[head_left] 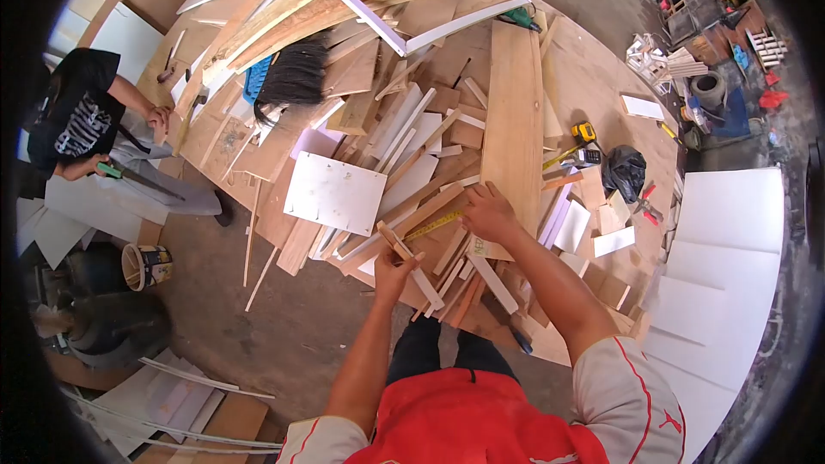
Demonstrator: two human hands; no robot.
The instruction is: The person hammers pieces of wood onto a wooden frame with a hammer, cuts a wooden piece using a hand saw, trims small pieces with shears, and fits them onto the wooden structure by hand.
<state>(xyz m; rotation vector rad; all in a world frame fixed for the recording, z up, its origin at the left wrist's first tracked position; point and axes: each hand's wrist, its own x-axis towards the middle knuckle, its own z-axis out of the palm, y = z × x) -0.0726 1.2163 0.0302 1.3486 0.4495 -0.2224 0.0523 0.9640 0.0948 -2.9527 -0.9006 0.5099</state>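
Where table (601, 77) ends, floor (258, 344); left hand (395, 275) grips strip (394, 241)

at the left of the frame, a person in a black printed t-shirt (79, 112) is holding a green-handled saw (142, 179). below, a round printed bucket (155, 265) is standing on the grey floor (258, 326). at the upper left of centre, a black-bristled brush with a blue head (296, 77) is lying. toward the right, a crumpled black plastic bag (624, 170) is resting near a red-handled tool (650, 211).
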